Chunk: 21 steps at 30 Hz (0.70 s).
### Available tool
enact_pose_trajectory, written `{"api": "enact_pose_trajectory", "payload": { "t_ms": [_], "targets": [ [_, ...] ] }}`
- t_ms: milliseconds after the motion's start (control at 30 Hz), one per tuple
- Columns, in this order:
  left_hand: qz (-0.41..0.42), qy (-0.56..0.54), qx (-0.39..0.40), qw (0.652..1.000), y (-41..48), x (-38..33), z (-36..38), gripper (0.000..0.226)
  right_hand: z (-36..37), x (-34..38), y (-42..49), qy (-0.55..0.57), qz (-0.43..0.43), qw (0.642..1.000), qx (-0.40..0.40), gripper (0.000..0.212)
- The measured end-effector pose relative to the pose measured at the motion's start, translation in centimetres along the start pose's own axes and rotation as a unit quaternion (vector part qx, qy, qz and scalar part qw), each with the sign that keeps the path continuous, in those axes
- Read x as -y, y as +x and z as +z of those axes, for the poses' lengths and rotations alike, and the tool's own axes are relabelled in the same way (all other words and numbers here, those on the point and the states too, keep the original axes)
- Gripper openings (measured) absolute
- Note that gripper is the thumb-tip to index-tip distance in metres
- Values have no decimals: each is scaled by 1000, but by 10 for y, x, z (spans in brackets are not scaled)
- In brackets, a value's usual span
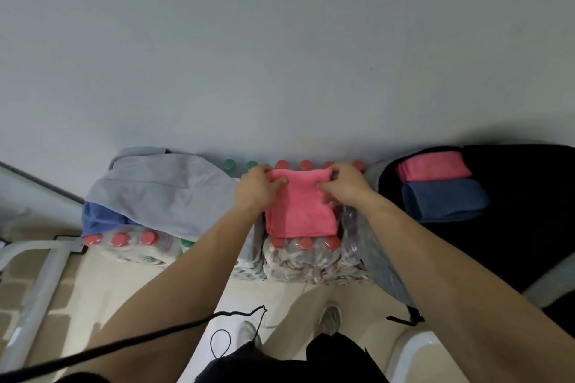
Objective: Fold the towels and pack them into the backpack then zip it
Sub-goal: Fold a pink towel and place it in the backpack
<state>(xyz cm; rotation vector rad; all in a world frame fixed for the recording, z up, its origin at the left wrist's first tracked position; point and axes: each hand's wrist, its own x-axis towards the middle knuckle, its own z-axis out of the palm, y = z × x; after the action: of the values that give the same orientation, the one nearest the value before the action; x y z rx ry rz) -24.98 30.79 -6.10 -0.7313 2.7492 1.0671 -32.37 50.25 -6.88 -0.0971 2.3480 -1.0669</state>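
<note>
A pink towel [300, 210] lies partly folded on top of shrink-wrapped bottle packs. My left hand [256, 188] pinches its far left corner, and my right hand [345, 185] pinches its far right corner. To the right, an open black backpack [529, 227] holds a folded pink towel [432, 166] and, just in front of it, a folded blue towel [443, 199]. On the left lie a grey towel [161, 193] and under it a blue towel [99, 221], both unfolded.
The bottle packs [298, 255] with red and green caps stand against a grey wall. A white metal frame [40, 283] is at the lower left. A black cord [155, 334] crosses the tiled floor near my shoes. A white curved object [417, 354] sits at the lower right.
</note>
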Motion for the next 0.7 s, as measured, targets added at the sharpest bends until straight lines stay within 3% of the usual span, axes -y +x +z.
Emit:
{"api": "enact_pose_trajectory", "payload": {
  "t_ms": [200, 300, 367, 500, 700],
  "targets": [
    [-32, -155, 25, 987, -8, 9, 0, 16, -4, 1, -1, 64, 27, 997, 31, 23],
    [-15, -176, 27, 984, -15, 14, -3, 18, -8, 7, -6, 63, 12, 997, 35, 14],
    [-1, -169, 26, 985, -23, 18, -2, 16, -8, 11, -10, 70, 2, 997, 39, 6],
    [48, -137, 52, 988, -37, 26, 0, 18, -7, 9, -25, -77, -61, 995, 30, 37],
    [135, -53, 85, 986, -46, 43, 7, 27, 6, -10, -40, -156, -110, 982, 10, 38]
  ]
}}
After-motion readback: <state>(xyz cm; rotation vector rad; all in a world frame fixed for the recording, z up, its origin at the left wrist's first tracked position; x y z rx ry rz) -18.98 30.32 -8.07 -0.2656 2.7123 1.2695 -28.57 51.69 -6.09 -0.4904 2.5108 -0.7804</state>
